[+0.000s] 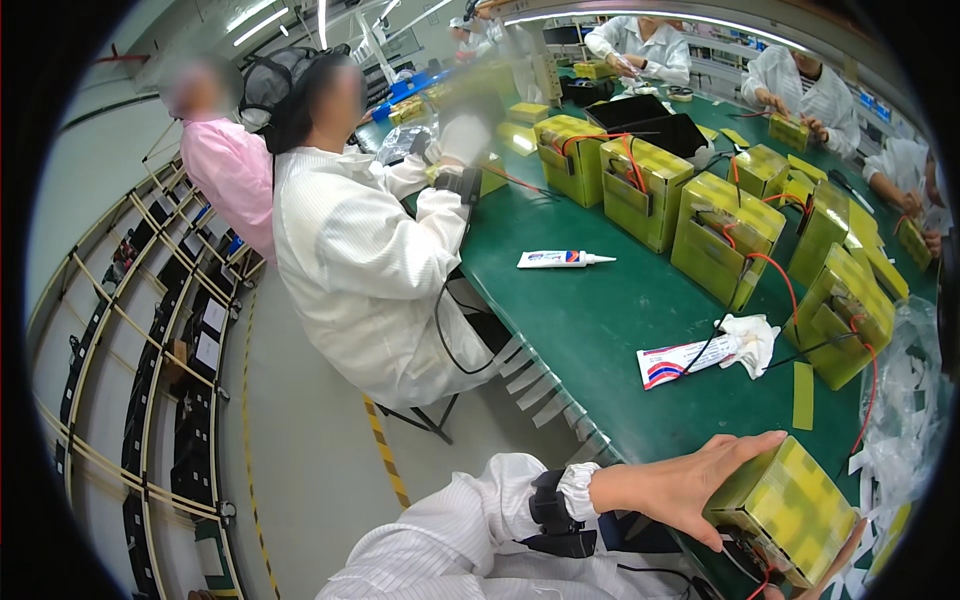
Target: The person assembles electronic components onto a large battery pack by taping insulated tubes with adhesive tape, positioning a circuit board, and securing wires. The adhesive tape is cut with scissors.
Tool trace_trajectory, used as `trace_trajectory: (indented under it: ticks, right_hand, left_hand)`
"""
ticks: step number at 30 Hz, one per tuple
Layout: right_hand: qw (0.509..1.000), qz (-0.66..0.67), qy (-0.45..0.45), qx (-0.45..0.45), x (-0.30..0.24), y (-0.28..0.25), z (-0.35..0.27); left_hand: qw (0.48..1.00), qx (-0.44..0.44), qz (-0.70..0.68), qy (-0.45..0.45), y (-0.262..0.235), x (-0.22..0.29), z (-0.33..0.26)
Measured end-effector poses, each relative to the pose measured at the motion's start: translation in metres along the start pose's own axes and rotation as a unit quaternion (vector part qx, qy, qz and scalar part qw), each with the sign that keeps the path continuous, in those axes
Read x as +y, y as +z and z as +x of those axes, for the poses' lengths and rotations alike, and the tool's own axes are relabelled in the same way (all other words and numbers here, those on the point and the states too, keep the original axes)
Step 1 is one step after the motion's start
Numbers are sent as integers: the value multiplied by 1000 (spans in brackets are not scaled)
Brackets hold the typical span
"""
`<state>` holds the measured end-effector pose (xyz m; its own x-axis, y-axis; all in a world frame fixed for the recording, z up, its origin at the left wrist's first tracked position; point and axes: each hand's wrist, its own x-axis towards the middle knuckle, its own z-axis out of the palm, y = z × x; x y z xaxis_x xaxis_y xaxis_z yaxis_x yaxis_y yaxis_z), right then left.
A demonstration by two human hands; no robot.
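One view, from the head camera, shows the person's left hand (690, 487) lying flat, fingers spread, against the near side and top edge of a yellow-wrapped battery block (790, 508) at the near edge of the green table (600, 320). The right hand (845, 565) shows only as a sliver under the block's lower right corner; whether its fingers are together or apart cannot be told. Red and black wires (755, 580) hang beneath the block. Farther along the table lie a crumpled white cloth (750, 340) beside a flattened tube (680, 362), a white tube (560, 259), and a row of other yellow blocks (725, 235) with red leads. A co-worker in a white coat (350, 260) sits at the left.
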<state>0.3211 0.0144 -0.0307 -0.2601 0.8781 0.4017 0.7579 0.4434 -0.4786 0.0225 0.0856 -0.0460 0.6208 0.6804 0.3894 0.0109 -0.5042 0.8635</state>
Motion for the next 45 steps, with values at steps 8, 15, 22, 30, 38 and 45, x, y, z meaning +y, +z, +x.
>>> trace_trajectory:
  ticks: [8, 15, 22, 30, 38, 45]
  right_hand:
    - [999, -27, -29, 29, -1, 13, -1]
    - [998, 39, -20, 36, -7, 13, 2]
    - [999, 8, -35, 37, -9, 8, 4]
    - [998, 20, -30, 43, -9, 10, 5]
    - [997, 72, 9, 7, -13, 7, 3]
    - [992, 88, 86, -28, -32, -14, 12]
  left_hand:
    - [998, 20, 27, 50, 3, -6, 1]
    - [996, 16, 66, 49, 2, 1, 2]
    - [998, 25, 47, 25, 2, 6, 1]
    - [999, 34, 29, -4, 2, 8, 5]
    - [999, 25, 24, -19, 4, 11, 4]
    - [997, 65, -28, -6, 4, 7, 5]
